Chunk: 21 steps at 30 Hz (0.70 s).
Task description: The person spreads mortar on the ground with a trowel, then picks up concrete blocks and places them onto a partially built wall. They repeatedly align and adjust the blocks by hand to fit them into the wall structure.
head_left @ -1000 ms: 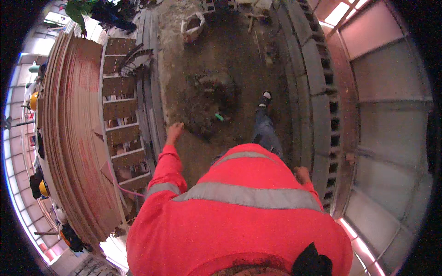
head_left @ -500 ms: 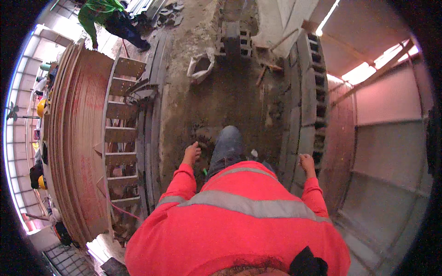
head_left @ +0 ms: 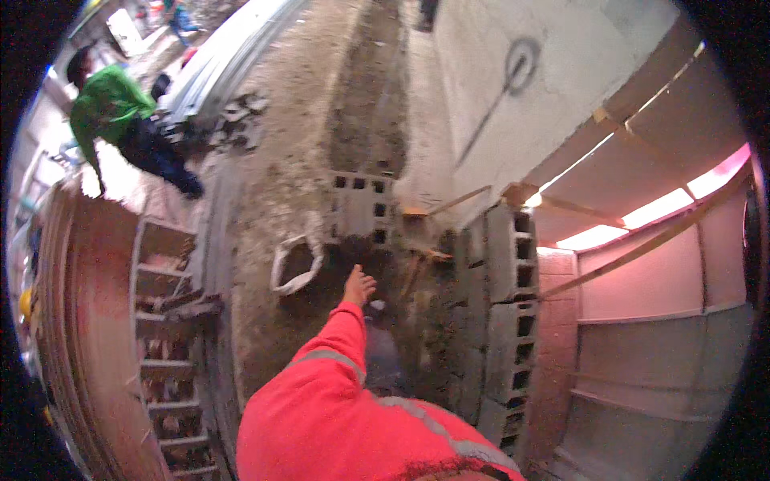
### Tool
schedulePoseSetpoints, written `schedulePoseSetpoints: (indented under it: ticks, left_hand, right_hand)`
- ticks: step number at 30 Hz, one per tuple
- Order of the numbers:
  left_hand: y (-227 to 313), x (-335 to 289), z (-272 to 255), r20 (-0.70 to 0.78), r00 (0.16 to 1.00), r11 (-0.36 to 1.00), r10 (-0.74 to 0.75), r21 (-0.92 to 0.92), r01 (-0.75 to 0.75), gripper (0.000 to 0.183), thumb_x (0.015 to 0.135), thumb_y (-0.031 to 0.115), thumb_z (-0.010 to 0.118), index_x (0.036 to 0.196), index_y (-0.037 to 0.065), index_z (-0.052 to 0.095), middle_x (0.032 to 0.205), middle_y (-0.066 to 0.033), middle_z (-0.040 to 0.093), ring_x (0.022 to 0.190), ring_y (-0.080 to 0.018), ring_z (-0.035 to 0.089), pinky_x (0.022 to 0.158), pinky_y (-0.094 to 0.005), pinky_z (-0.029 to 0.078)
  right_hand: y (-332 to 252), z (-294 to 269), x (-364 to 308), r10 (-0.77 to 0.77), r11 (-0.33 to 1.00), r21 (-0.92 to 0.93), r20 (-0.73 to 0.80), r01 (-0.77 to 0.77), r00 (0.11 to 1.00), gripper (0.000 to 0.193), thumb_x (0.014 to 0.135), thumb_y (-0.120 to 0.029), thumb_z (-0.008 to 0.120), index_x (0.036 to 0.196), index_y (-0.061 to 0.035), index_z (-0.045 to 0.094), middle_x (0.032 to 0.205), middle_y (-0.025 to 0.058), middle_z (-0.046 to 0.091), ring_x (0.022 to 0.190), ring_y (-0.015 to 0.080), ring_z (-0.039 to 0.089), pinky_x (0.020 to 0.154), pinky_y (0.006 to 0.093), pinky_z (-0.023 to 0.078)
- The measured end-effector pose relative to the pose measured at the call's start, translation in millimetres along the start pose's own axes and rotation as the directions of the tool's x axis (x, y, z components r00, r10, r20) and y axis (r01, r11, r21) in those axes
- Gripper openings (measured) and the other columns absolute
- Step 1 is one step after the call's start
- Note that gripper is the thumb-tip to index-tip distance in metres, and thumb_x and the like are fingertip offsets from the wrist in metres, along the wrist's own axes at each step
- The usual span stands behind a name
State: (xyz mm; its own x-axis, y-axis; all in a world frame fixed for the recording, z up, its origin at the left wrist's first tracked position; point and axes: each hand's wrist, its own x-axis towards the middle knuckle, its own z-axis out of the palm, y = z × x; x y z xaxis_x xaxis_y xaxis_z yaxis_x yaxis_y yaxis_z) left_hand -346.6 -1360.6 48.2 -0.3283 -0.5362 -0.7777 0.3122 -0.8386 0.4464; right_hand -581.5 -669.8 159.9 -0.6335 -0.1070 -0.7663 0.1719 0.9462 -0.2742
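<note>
My left hand (head_left: pixel 360 285) reaches forward over the dirt floor, its fingers stretched out and holding nothing. Just beyond it stand grey hollow concrete blocks (head_left: pixel 351 210), grouped together with their holes showing. To the left of the hand is an open white sack (head_left: pixel 298 284), its rim spread and its inside dark. A wooden-handled tool (head_left: pixel 433 255) lies to the right of the blocks, its kind unclear. My right hand is out of view, and my left arm wears a red sleeve with a grey band.
A wall of stacked hollow blocks (head_left: pixel 501 321) runs along my right. On the left are a ladder-like metal frame (head_left: pixel 166 364) and a thick stack of boards (head_left: pixel 100 280). A person in a green top (head_left: pixel 116 104) bends at the far left. A pale wall (head_left: pixel 553 104) rises ahead right.
The view has moved forward and turned, bringing the blocks and sack closer. My left hand has stretched forward with its fingers opened out. My right hand has left the view.
</note>
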Motion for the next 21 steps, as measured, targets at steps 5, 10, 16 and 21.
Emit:
schedulePoseSetpoints:
  ticks: [5,10,16,21]
  left_hand:
    - [42.6,146.3,106.7,-0.259,0.949,0.975,-0.182,-0.174,0.140,0.087,0.081,0.070,0.033,0.145,0.015,0.010,0.148,-0.0131,0.017,0.134,-0.0336,0.019,0.106,-0.0508,0.019]
    - [102.2,247.4,72.0,-0.169,0.985,0.827,0.032,-0.550,-0.121,0.088,0.077,0.073,0.031,0.146,0.023,0.009,0.152,-0.0032,0.006,0.138,-0.0289,0.007,0.108,-0.0530,0.009]
    - [83.0,250.7,74.2,-0.660,0.751,0.784,0.029,-0.451,-0.426,0.084,0.072,0.059,0.054,0.136,0.006,0.037,0.140,-0.0116,0.036,0.123,-0.0273,0.037,0.102,-0.0420,0.029]
    - [76.6,244.7,80.2,-0.558,0.823,0.622,0.108,-0.607,-0.494,0.065,0.068,0.047,0.059,0.118,0.006,0.052,0.121,-0.0098,0.050,0.104,-0.0263,0.047,0.091,-0.0390,0.036]
  right_hand:
    - [-128.8,-41.3,-10.1,0.119,0.991,-0.072,0.053,-0.115,0.992,0.033,0.083,-0.036,0.051,0.080,-0.0050,0.063,0.066,0.0132,0.057,0.056,0.0289,0.054,0.053,0.0427,0.043]
    - [-262.0,-18.8,46.9,0.104,0.994,-0.058,0.133,-0.097,0.986,0.033,0.083,-0.036,0.051,0.081,-0.0046,0.063,0.066,0.0130,0.058,0.057,0.0286,0.055,0.053,0.0420,0.044]
    - [-311.1,-20.0,70.5,0.125,0.991,-0.069,0.164,-0.115,0.979,0.033,0.083,-0.035,0.051,0.081,-0.0042,0.063,0.067,0.0128,0.059,0.058,0.0282,0.056,0.054,0.0413,0.045]
    - [-312.2,-28.3,64.2,0.166,0.986,-0.051,0.154,-0.160,0.974,0.033,0.083,-0.034,0.051,0.081,-0.0039,0.064,0.068,0.0126,0.060,0.059,0.0279,0.058,0.054,0.0406,0.046]
